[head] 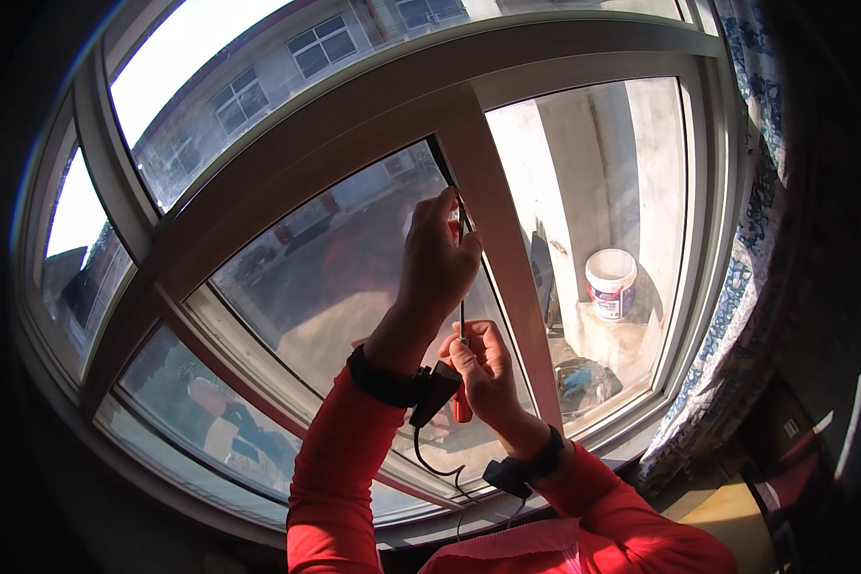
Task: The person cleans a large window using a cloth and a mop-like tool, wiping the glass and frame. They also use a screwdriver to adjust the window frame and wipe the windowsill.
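Note:
My right hand (484, 366) holds a screwdriver by the top of its handle. The red screwdriver handle (462, 407) shows below my fingers, and its thin dark shaft (462, 310) points up along the edge of the glass. Higher up, my left hand (441, 251) has its fingers at the upper end of the shaft, against the side rail of the window sash (506, 237). A black seal strip (441, 161) runs down the glass edge to those fingertips. Whether the left fingers grip the strip, the shaft or neither is hidden by the hand.
Window frame bars (287, 136) surround the panes. A patterned curtain (757, 215) hangs at the right. Beyond the glass stands a white bucket (610, 283). A black cable (430, 466) dangles from the device strapped to my left wrist. The sill (430, 531) lies below.

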`<state>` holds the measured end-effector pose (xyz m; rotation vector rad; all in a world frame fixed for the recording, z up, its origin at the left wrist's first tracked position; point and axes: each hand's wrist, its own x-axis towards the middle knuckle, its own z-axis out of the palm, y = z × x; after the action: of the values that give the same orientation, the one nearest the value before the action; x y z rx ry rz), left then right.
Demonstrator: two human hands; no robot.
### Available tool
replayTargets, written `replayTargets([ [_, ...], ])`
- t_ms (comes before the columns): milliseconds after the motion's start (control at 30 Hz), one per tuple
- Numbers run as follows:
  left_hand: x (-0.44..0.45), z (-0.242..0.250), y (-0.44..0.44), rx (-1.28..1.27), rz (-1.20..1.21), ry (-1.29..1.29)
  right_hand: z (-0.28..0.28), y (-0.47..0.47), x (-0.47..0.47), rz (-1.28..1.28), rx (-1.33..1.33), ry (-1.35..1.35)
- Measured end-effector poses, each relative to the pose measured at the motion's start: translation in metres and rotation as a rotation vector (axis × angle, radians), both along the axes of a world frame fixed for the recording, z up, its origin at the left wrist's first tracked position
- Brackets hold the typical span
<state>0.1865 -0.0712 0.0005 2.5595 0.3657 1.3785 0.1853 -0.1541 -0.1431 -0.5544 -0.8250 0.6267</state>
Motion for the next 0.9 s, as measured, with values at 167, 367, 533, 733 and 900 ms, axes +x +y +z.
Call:
replayTargets([
  [167, 0.002, 0.017, -0.012, -0.157, -0.041, 0.063, -0.004, 0.0, 0.009, 0.048, 0.067, 0.03],
  [367, 0.001, 0.024, -0.013, -0.162, -0.042, 0.04, -0.021, 0.002, 0.008, 0.086, 0.088, 0.026],
  [533, 0.001, 0.025, -0.006, -0.254, -0.118, 0.054, -0.041, 0.001, 0.005, 0.156, 0.105, 0.086],
  [733, -0.001, 0.019, 0.005, -0.297, -0.187, 0.035, -0.036, 0.001, 0.0, 0.167, 0.166, 0.18],
  [900, -0.004, 0.014, 0.015, -0.328, -0.236, 0.03, -0.019, -0.019, 0.001, 0.249, 0.119, 0.3],
])
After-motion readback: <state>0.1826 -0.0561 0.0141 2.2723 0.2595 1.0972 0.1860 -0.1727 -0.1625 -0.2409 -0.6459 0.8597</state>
